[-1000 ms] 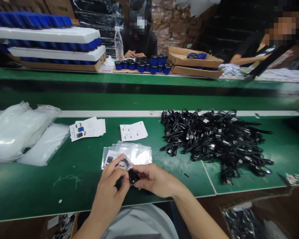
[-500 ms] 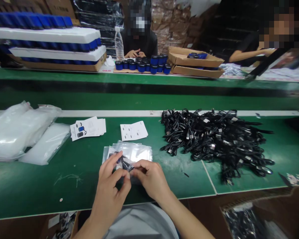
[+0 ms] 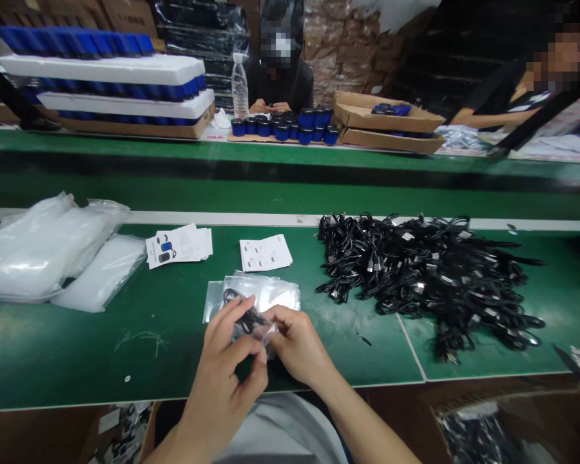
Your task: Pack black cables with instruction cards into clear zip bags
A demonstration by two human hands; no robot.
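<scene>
A small clear plastic bag (image 3: 267, 333) with a coiled black cable (image 3: 247, 318) inside is between my hands, above the near part of the table. My left hand (image 3: 232, 354) is closed on the bag from the left, its thumb at the near edge and its fingers along the side. From the right, my right hand (image 3: 297, 341) pinches the bag's other edge; its fingertips are partly hidden. Just beyond, flat clear bags (image 3: 283, 294) lie in a stack. Farther back are two stacks of printed leaflets, one on the left (image 3: 178, 246) and one in the middle (image 3: 265, 253).
A large heap of black cables (image 3: 415, 270) covers the table's right side. Packs of clear bags (image 3: 43, 248) lie at left. Across a raised green ledge stand blue-and-black items (image 3: 290, 129), a bottle (image 3: 240, 87) and cardboard trays (image 3: 386, 119). Two people sit beyond. Open boxes (image 3: 493, 425) are below the edge.
The black cable now shows inside the clear bag, whose near end rises between my hands. My fingers have shifted slightly on it. The whole view has moved a little to the left.
</scene>
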